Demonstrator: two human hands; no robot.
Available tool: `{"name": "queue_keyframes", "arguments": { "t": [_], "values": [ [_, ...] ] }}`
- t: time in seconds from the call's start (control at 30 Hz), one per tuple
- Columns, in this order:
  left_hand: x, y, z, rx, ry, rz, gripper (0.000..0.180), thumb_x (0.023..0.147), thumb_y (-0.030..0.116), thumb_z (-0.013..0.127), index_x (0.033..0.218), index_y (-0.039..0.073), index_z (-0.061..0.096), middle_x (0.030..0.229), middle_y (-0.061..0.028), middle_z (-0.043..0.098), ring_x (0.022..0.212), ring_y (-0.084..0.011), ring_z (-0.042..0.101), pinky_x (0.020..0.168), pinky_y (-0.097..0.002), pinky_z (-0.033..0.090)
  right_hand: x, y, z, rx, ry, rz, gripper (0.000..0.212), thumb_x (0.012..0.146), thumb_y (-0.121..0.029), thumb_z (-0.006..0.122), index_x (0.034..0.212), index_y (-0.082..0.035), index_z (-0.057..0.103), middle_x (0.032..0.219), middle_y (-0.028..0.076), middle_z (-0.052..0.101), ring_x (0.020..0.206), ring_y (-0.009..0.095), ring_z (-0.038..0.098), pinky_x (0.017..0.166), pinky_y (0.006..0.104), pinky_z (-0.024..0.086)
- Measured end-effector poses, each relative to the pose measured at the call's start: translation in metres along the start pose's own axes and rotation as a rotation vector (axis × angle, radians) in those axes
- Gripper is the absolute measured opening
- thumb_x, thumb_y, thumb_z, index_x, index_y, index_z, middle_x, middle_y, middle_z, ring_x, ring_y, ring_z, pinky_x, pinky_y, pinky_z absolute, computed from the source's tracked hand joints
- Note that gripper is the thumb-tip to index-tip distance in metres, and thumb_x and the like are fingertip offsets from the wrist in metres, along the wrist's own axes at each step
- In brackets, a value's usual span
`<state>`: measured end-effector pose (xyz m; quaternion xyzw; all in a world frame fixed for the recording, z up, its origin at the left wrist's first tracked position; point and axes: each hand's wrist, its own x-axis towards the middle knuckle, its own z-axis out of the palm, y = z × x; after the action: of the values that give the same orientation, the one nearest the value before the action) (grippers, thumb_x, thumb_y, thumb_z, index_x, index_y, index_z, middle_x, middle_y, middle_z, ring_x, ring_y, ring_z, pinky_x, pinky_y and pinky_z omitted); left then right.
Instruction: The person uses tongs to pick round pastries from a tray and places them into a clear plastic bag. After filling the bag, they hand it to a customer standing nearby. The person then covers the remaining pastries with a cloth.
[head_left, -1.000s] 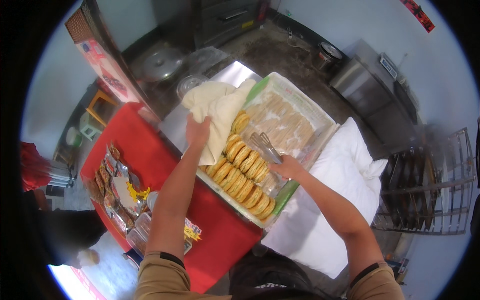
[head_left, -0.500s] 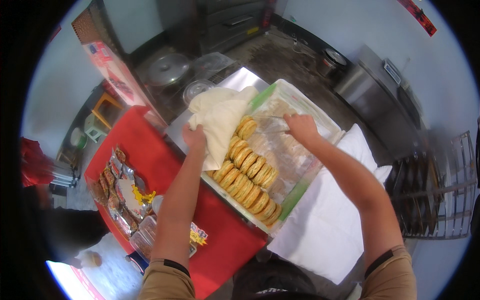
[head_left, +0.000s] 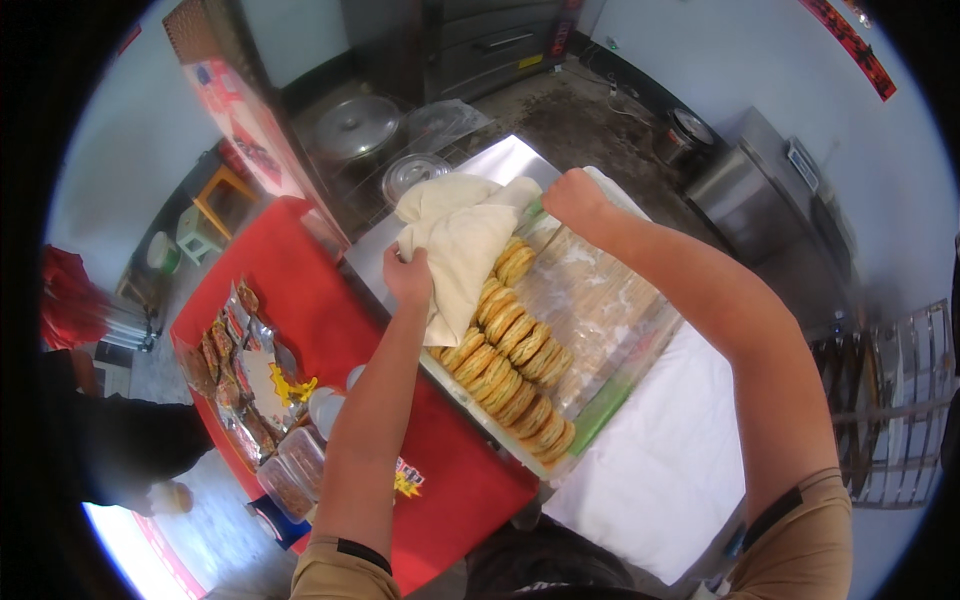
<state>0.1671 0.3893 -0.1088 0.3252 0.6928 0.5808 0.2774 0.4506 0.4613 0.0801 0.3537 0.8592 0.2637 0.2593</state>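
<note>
A cream cloth covers the far left part of a shallow tray with a green-edged, clear plastic lining. My left hand is closed on the cloth's left edge. Rows of round, layered golden cakes stand on edge along the tray's left side, some partly under the cloth. At the tray's far edge, beside the cloth's right end, my right hand is closed in a fist. What its fingers hold, if anything, is hidden. Crumbs and white smears lie on the tray's floor.
A red-covered table at left bears packaged snacks and plastic boxes. White cloth lies right of the tray. Lidded pots stand beyond, a metal rack at right. Another person's dark sleeve shows at left.
My right hand has moved from above the tray's middle to its far edge by the cloth. The thin metal tongs it held there no longer show clearly. My left hand stays on the cloth.
</note>
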Motion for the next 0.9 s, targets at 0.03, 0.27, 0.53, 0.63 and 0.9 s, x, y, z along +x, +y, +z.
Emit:
{"name": "queue_keyframes", "arguments": {
  "t": [0.03,0.27,0.53,0.63,0.9],
  "values": [
    [-0.002,0.003,-0.001,0.009,0.001,-0.009,0.046,0.082,0.014,0.078,0.121,-0.005,0.063,0.11,-0.0184,0.073,0.097,-0.0286,0.07,0.088,-0.0385,0.055,0.003,0.0,-0.002,-0.007,-0.002,-0.008,0.009,0.086,-0.015,0.072,0.09,-0.019,0.079,0.093,0.0,0.078,0.093,0.02,0.075,0.072,0.0351,0.055],
    [-0.008,0.018,-0.001,0.034,0.009,-0.022,0.045,0.084,0.012,0.077,0.124,-0.005,0.062,0.109,-0.0176,0.073,0.096,-0.0275,0.07,0.088,-0.0379,0.055,0.008,-0.025,0.002,0.071,-0.01,-0.011,0.013,0.085,-0.012,0.071,0.089,-0.018,0.081,0.093,0.003,0.079,0.093,0.02,0.075,0.072,0.0362,0.056],
    [-0.003,0.012,0.002,-0.018,-0.012,0.007,0.045,0.085,0.013,0.077,0.123,-0.005,0.063,0.108,-0.0175,0.073,0.096,-0.0269,0.071,0.087,-0.0377,0.055,-0.01,-0.05,0.075,0.294,0.033,0.133,0.013,0.082,-0.02,0.078,0.095,-0.016,0.078,0.092,0.006,0.078,0.092,0.026,0.075,0.076,0.0407,0.057],
    [-0.006,0.011,0.0,0.053,-0.012,0.008,0.046,0.084,0.013,0.078,0.124,-0.006,0.062,0.107,-0.0176,0.073,0.095,-0.0269,0.07,0.087,-0.0377,0.055,-0.037,-0.044,0.095,0.39,-0.125,0.145,0.027,0.078,-0.03,0.086,0.097,-0.013,0.075,0.09,0.007,0.077,0.092,0.028,0.075,0.078,0.0418,0.057],
    [0.012,-0.019,0.003,0.061,-0.008,0.08,0.053,0.082,0.019,0.079,0.126,-0.007,0.062,0.109,-0.0199,0.071,0.098,-0.0322,0.068,0.09,-0.041,0.053,-0.136,-0.008,0.124,0.307,-0.273,0.138,0.033,0.077,-0.035,0.088,0.098,-0.013,0.075,0.096,0.007,0.077,0.096,0.027,0.075,0.077,0.0422,0.056]
  ]
}}
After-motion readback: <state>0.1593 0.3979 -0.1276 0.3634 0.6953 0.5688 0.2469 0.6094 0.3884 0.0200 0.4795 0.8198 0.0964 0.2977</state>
